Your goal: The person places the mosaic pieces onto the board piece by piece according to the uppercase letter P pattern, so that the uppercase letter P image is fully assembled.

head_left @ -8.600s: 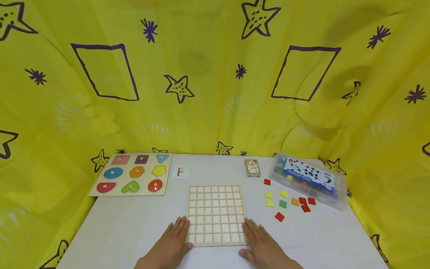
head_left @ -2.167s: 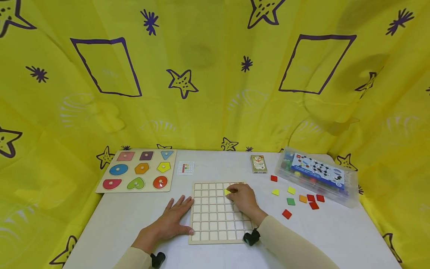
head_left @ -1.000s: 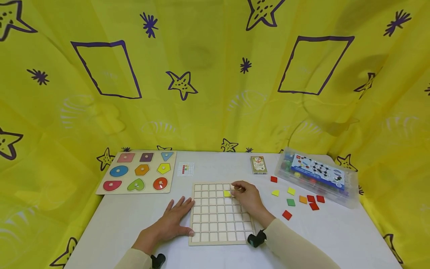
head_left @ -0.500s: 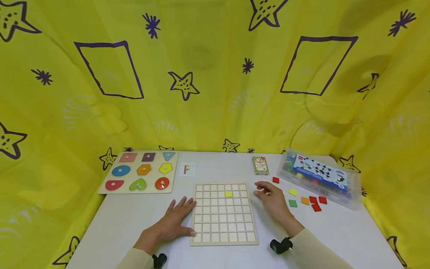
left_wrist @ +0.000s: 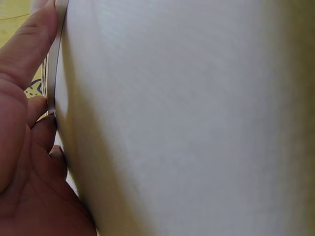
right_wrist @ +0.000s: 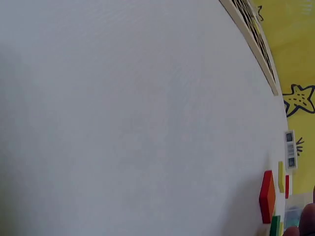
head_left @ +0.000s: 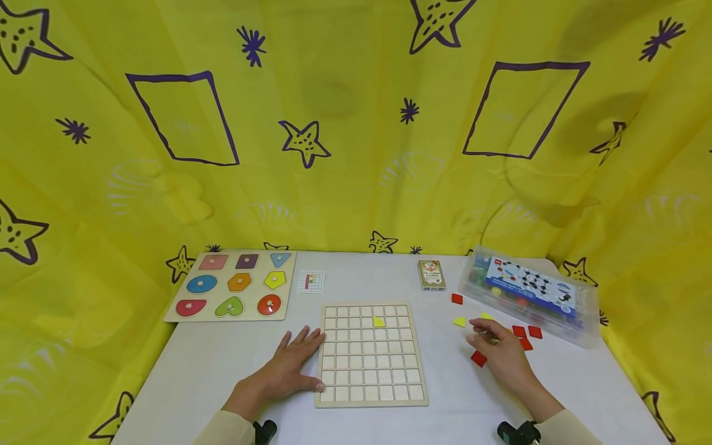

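I sit at a white table (head_left: 389, 278) with a yellow curtain (head_left: 356, 123) printed with purple stars hanging behind it. My left hand (head_left: 289, 364) lies flat on the table, fingers straight and spread, holding nothing, its fingertips touching the left edge of a wooden grid board (head_left: 369, 353) in front of me. One yellow tile (head_left: 379, 321) sits in a cell in the board's second row from the far edge, a little right of centre; the other cells show bare wood.

My right hand (head_left: 497, 352) is off to the right of the board, well apart from it, over a scatter of loose coloured tiles. Its fingers are bent down towards them, but I cannot tell whether they pinch a tile or only touch one. A red tile (head_left: 478, 358) lies at the hand's left side, a yellow tile (head_left: 459, 322) just beyond the fingertips, and more red tiles (head_left: 528, 332) to the right.

Behind the tiles is a clear plastic box (head_left: 528, 293) of coloured pieces, and left of it a small card pack (head_left: 431, 275). At the far left lies a shape puzzle board (head_left: 233, 285), with a small pattern card (head_left: 310, 282) beside it.
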`<state>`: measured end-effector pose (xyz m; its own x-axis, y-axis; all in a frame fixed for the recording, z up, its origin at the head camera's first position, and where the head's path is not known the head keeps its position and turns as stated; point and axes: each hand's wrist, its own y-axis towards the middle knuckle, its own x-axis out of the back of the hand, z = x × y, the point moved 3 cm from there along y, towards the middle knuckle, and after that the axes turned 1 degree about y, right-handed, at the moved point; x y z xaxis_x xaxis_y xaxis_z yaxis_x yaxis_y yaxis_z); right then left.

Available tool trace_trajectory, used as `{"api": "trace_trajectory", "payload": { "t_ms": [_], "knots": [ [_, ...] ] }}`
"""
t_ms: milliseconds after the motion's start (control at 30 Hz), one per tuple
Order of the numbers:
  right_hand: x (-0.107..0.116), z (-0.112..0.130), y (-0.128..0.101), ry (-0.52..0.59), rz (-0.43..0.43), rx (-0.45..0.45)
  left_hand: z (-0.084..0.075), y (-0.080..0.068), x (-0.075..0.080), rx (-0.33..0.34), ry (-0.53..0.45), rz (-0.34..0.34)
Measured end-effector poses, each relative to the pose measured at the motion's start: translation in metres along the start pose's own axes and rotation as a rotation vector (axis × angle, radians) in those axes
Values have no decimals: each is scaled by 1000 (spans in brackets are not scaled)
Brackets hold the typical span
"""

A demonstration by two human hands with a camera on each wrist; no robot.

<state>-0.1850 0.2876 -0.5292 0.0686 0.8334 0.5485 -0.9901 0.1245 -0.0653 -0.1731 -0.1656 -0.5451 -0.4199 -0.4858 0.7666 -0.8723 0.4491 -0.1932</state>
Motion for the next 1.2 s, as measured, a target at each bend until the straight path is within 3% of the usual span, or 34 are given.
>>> {"api": "trace_trajectory", "payload": {
  "t_ms": [300,567,800,1200],
  "knots": [
    [19,-20,-6,4,-41,-23,0,0,1,-7,10,0],
    [25,-26,2,-42,-62,-19,1,0,1,-22,8,-2],
    [46,-33,10,-116,-108,-28,1,0,1,-26,23,-6],
    [64,-49,24,-282,-15,39,3,1,0,-33,26,-6]
  ]
}}
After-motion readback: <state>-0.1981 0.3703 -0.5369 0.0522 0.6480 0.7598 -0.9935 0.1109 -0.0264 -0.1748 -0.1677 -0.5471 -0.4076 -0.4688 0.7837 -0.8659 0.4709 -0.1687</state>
